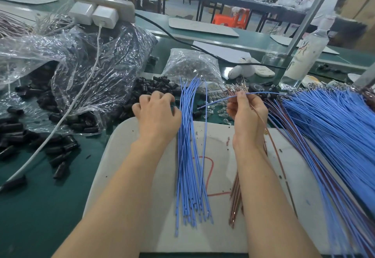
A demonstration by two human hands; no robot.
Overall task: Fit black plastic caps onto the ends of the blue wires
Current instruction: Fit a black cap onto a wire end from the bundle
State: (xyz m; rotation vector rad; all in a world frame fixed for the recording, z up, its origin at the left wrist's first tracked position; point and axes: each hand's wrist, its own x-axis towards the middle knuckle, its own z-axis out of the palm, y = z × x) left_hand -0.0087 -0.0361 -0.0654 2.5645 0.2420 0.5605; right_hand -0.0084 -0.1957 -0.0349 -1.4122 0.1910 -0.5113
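Observation:
My right hand (246,113) pinches a single blue wire (219,101) that runs level across it, its left tip pointing toward my left hand; a thin brown wire (269,138) also trails down from this hand. My left hand (157,113) reaches with curled fingers into loose black plastic caps (154,87) beyond the white board (125,176); whether it holds one is hidden. A bundle of blue wires (191,156) lies on the board between my hands. A large fan of blue wires (324,132) spreads at the right.
Clear plastic bags (91,65) spilling black caps (22,136) cover the left of the green table. A bag of small clear parts (192,65), a white charger cable (67,113), a power strip (101,6), a bottle (306,55) and brown wires (236,195) lie around.

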